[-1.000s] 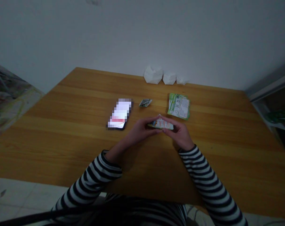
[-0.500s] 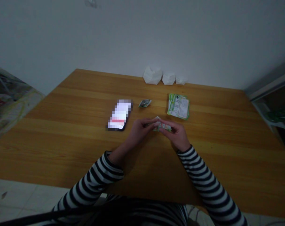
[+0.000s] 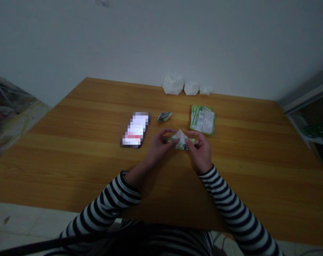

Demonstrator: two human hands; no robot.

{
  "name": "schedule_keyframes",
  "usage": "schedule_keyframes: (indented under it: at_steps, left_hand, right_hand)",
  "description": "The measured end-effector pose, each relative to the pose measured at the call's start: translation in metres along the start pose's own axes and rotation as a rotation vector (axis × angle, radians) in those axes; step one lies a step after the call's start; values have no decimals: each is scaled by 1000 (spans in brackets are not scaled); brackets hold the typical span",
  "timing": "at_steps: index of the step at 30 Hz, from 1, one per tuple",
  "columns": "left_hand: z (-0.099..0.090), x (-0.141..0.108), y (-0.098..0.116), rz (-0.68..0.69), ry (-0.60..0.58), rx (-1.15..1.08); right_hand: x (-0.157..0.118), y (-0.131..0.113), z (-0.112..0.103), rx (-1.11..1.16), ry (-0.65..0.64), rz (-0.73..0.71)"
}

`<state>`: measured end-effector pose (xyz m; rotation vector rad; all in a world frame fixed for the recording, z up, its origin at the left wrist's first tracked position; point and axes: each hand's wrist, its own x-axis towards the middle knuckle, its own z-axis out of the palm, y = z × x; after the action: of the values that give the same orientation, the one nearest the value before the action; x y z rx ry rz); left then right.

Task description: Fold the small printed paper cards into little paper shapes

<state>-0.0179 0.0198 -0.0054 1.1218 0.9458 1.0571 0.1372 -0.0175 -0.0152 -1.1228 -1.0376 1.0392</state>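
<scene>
A folded green and white paper (image 3: 181, 141) with a pointed top lies between my two hands, near the middle of the table. My left hand (image 3: 158, 147) grips its left side, the thumb on the front. On the right side my right hand (image 3: 201, 149) pinches it, thumb on the face and fingers curled behind the edge. Just beyond them is a small folded green and dark piece (image 3: 164, 116). A stack of green and white printed sheets (image 3: 202, 120) lies behind my right hand. To the left rests a phone (image 3: 136, 129) with a lit, blurred screen.
Three white folded paper shapes (image 3: 172, 85) stand in a row at the back edge of the wooden table (image 3: 70, 142), by the wall. Bags and clutter (image 3: 14, 110) show on the floor at the left. A dark shelf-like opening is at the far right.
My hands have moved slightly apart, my right fingers shifting off the paper's top. The pointed fold and more of the paper's face now show.
</scene>
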Motion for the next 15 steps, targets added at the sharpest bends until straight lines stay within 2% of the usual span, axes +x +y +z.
schedule_keyframes:
  at_steps: [4, 9, 15]
  left_hand:
    - [1, -2, 2, -81, -38, -76]
    - [3, -5, 1, -151, -104, -54]
    - [-5, -3, 2, -90, -115, -7]
  right_hand:
    - [0, -2, -2, -109, -47, -38]
    - [3, -4, -3, -200, -177, -59]
    - [3, -2, -8, -30, -273, 83]
